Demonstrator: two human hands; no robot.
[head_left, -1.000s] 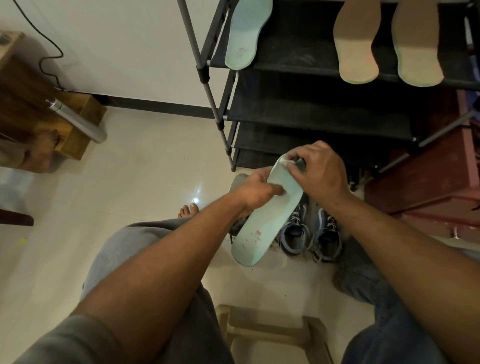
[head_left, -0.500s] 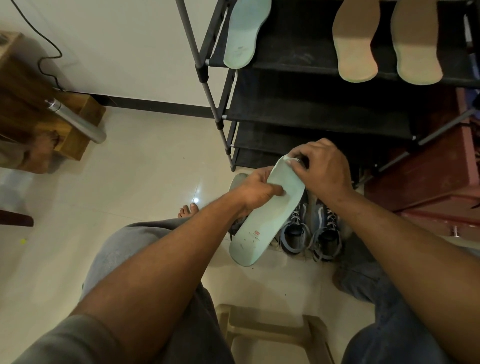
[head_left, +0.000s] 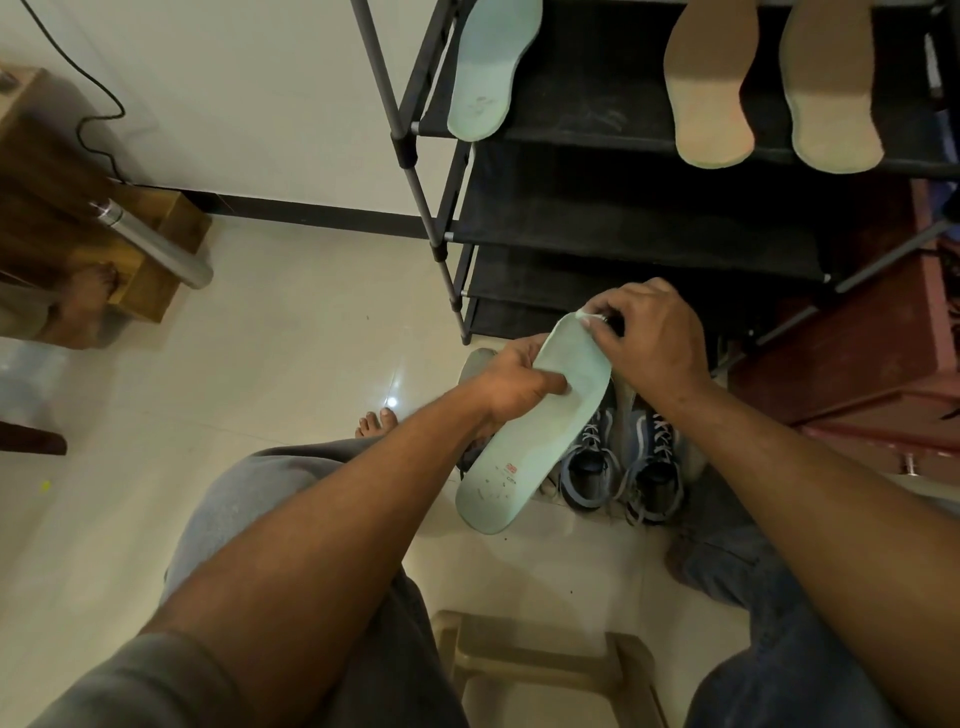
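A pale green insole (head_left: 524, 447) hangs tilted between both hands, above the floor in front of a shoe rack. My left hand (head_left: 511, 387) grips its middle, thumb pressed on the top face. My right hand (head_left: 644, 338) pinches the insole's far tip with curled fingers, with something small and pale at the fingertips. Below stand two blue-grey sneakers (head_left: 618, 467) side by side on the floor. A grey shoe (head_left: 475, 364) is partly hidden behind my left hand.
The black shoe rack (head_left: 623, 223) holds a matching green insole (head_left: 488, 67) and two tan insoles (head_left: 769, 88) on its upper shelf. A beige plastic stool (head_left: 545, 665) sits between my knees. A wooden block with a steel flask (head_left: 150, 244) lies at left; maroon furniture (head_left: 872, 353) at right.
The insole and both hands have shifted slightly, with the insole's near end swinging a little left. The grips are unchanged.
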